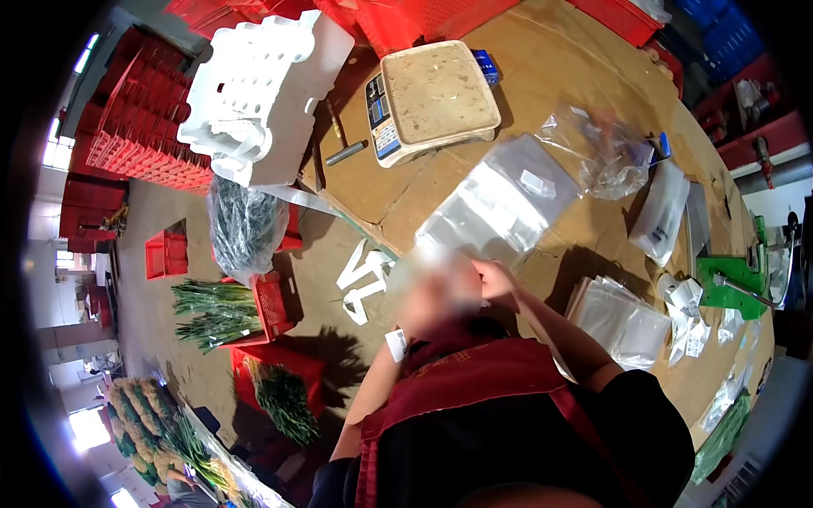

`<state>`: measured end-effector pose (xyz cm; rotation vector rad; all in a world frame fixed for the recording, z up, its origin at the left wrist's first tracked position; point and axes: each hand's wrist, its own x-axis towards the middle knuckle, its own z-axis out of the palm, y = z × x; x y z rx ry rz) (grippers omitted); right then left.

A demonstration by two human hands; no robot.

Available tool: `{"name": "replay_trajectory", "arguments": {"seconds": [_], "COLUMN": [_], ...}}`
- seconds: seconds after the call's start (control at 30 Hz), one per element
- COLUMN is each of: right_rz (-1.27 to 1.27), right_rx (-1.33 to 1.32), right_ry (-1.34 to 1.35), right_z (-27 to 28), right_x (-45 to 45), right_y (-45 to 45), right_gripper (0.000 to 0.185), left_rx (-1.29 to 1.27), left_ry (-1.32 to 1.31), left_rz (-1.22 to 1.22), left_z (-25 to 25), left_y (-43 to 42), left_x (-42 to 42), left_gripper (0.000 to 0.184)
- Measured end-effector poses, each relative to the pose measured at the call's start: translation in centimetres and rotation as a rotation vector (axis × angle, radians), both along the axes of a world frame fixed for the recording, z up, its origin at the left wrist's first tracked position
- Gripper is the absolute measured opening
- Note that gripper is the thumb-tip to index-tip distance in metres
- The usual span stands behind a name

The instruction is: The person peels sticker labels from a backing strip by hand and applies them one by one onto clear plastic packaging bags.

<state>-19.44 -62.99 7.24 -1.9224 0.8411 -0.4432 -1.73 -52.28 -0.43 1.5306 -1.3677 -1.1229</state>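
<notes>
Both hands are close together in front of my chest, at the table's near edge. A blurred patch covers most of my left hand (pixel 410 315), so its fingers are hidden. A small white label (pixel 395 345) is at that wrist. My right hand (pixel 498 284) has its fingers curled in beside the blur; what they hold, if anything, is hidden. Just beyond the hands lies a stack of clear plastic bags (pixel 500 203). A second pile of clear bags (pixel 616 322) rests to the right of my right forearm.
A digital scale (pixel 440 93) stands at the back beside a white foam crate (pixel 254 85). A green tape dispenser (pixel 732 284) is at the right. White straps (pixel 364 279) hang near the left table edge. Red crates of green vegetables (pixel 275 309) stand on the floor.
</notes>
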Motion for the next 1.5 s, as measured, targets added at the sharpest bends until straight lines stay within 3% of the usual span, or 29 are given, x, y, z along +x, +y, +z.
{"name": "replay_trajectory", "arguments": {"seconds": [0.07,0.13,0.17,0.23,0.27,0.33,0.47,0.5,0.53,0.57,0.6,0.63,0.73,0.8,0.93,1.03,1.13,1.17,1.2,1.27,1.3,1.43,1.5], "right_rz": [0.049,0.038,-0.061,-0.233,-0.264,-0.258,-0.244,-0.362,-0.480,-0.606,-0.731,-0.735,-0.922,-0.828,-0.813,-0.875,-0.698,-0.616,-0.618,-0.388,-0.451,-0.503,-0.563], "right_rx": [0.435,0.449,0.299,-0.012,-0.353,-0.497,-0.557,-0.680,-0.789,-0.887,-0.970,-0.972,-0.909,-0.341,-0.098,0.145,0.369,0.466,0.466,0.616,0.579,0.387,0.377], "right_ry": [-0.161,-0.204,-0.136,-0.076,0.096,0.349,0.319,0.090,0.114,0.140,0.434,0.440,0.620,0.486,0.305,-0.239,-0.316,-0.233,-0.232,-0.228,-0.289,-0.277,-0.213], "right_z": [-3.4,-3.6,-3.1,-3.0,-1.6,-1.3,1.6,2.2,1.8,1.5,0.3,-0.7,-2.7,-3.2,-4.5,-2.6,0.0,2.5,2.2,2.2,2.1,-0.3,0.2], "right_x": [0.2,0.6,0.9,1.4,0.6,0.2,-0.8,-2.0,-3.6,-5.2,-7.0,-8.4,-11.3,-12.0,-12.9,-12.7,-13.1,-12.7,-12.8,-12.7,-12.3,-12.2,-11.1], "right_y": [-0.1,0.0,-0.3,-2.0,-2.8,-3.6,-4.3,-4.8,-5.5,-6.3,-7.4,-8.2,-9.2,-9.8,-10.9,-11.0,-11.0,-10.5,-10.3,-10.0,-9.5,-9.5,-9.2], "right_gripper": [0.021,0.018,0.016,0.013,0.014,0.019,0.027,0.033,0.039,0.046,0.052,0.052,0.059,0.062,0.065,0.054,0.051,0.037,0.037,0.019,0.015,0.020,0.026], "left_rx": [-0.011,0.188,0.289,0.278,0.267,0.265,0.265,0.288,0.306,0.297,0.288,0.286,0.285,0.274,0.265,0.230,0.235,0.228,0.220,0.239,0.258,0.205,0.069], "left_ry": [-0.019,0.290,0.089,0.054,0.020,0.006,0.093,0.090,0.063,0.062,0.062,0.065,0.056,0.030,-0.022,-0.007,-0.021,-0.020,-0.019,-0.059,-0.100,-0.091,0.127], "left_rz": [0.012,0.076,0.108,0.074,0.040,0.032,0.082,0.092,0.076,0.085,0.090,0.083,0.074,0.011,-0.007,0.018,0.022,0.020,0.020,-0.001,-0.018,0.025,0.065], "left_z": [1.5,7.1,7.9,8.7,8.9,7.8,8.2,8.7,8.8,8.5,8.0,7.8,7.5,7.4,8.4,8.1,8.0,7.9,7.8,7.9,7.9,8.0,8.3], "left_y": [-0.4,-1.5,-1.7,-1.8,-1.8,-1.3,-1.2,-1.2,-1.2,-1.1,-1.0,-1.0,-1.2,-1.5,-1.8,-1.5,-1.3,-1.2,-1.2,-1.3,-1.4,-1.2,-1.2], "left_x": [0.0,-0.3,-0.1,0.5,0.8,1.2,1.0,1.0,1.1,1.2,1.3,1.2,0.5,0.1,-0.2,0.1,0.2,0.2,0.1,0.0,-0.1,-0.3,-0.5], "left_gripper": [0.013,0.011,0.011,0.012,0.013,0.013,0.012,0.012,0.012,0.013,0.016,0.016,0.016,0.015,0.016,0.016,0.017,0.016,0.016,0.016,0.016,0.012,0.009]}}
